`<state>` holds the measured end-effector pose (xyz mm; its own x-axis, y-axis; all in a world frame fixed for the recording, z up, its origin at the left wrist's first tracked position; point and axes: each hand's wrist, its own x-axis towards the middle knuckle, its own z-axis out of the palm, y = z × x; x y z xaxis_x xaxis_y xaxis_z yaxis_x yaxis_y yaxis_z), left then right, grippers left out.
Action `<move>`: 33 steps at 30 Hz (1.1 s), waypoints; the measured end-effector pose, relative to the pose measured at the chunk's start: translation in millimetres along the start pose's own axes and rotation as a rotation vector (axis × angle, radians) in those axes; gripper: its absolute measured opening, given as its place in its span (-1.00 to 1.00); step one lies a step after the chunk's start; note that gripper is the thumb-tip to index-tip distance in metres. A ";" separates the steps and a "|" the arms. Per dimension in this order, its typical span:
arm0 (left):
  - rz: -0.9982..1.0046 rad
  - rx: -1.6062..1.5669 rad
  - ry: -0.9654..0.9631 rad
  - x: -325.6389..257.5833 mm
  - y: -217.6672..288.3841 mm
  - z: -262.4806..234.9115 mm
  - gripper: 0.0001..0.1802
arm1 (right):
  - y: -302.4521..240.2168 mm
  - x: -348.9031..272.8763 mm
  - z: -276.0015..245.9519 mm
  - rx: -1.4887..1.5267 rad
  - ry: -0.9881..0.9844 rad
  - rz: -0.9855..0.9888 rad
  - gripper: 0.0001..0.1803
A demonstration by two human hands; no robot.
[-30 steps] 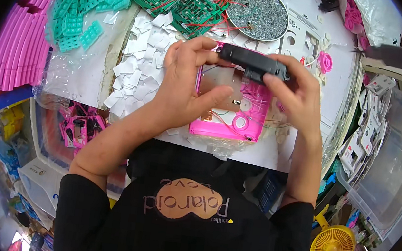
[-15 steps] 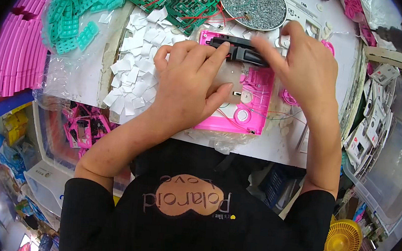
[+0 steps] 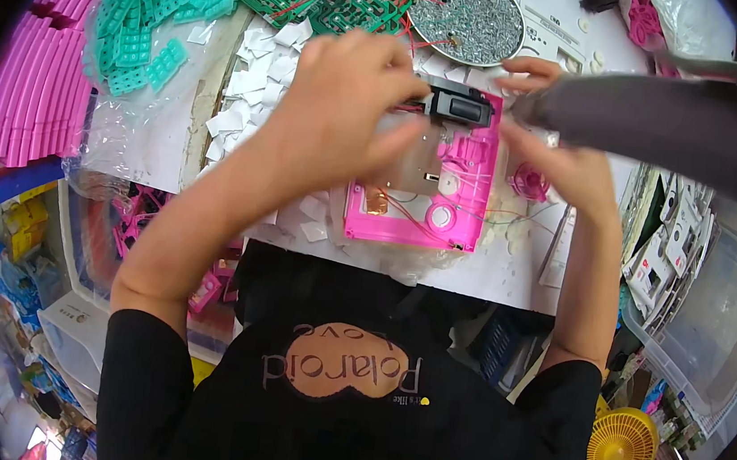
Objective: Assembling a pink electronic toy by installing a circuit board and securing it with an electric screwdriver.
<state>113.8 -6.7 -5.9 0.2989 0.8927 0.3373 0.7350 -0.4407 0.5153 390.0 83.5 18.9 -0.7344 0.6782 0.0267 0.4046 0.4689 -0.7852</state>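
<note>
A pink plastic casing lies on the table in front of me, with thin wires and a clear plate inside. A black plastic part sits across its far end. My left hand, blurred, is over the casing's left side, its thumb and fingers apart near the black part's left end. My right hand is just right of the casing. Its fingers and thumb are around the tip of a long dark grey tool, smeared by motion and reaching in from the right. The tool hides part of that hand.
White paper pieces are scattered left of the casing. Green circuit boards with red wires and a round tray of small metal screws stand behind. Teal button pads and stacked pink parts are at left. A pink ring-shaped part lies at right.
My right hand has left the black part and moved right and down. The dark tool has swung in from the right to it. My left hand has lifted off the black part.
</note>
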 end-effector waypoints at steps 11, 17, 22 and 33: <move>0.167 0.379 -0.272 149.4 -46.2 56.9 -0.75 | -85.9 54.5 2.1 0.726 0.287 -0.367 -0.37; 0.214 0.340 -0.221 145.2 -49.0 59.3 -0.69 | -69.7 55.3 -3.4 0.833 0.344 -0.125 -0.16; 0.267 0.398 -0.014 158.1 -67.1 71.7 -0.65 | -66.8 59.6 -42.1 0.793 0.159 -0.614 0.12; 0.176 -0.024 -0.115 44.7 16.7 -2.8 -0.90 | -46.8 10.0 -4.6 0.905 0.352 -0.387 -0.44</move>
<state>137.8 25.6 20.0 0.4902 0.8058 0.3322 0.6508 -0.5919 0.4755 366.2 70.9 58.8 -0.4679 0.7667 0.4397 -0.4900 0.1889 -0.8510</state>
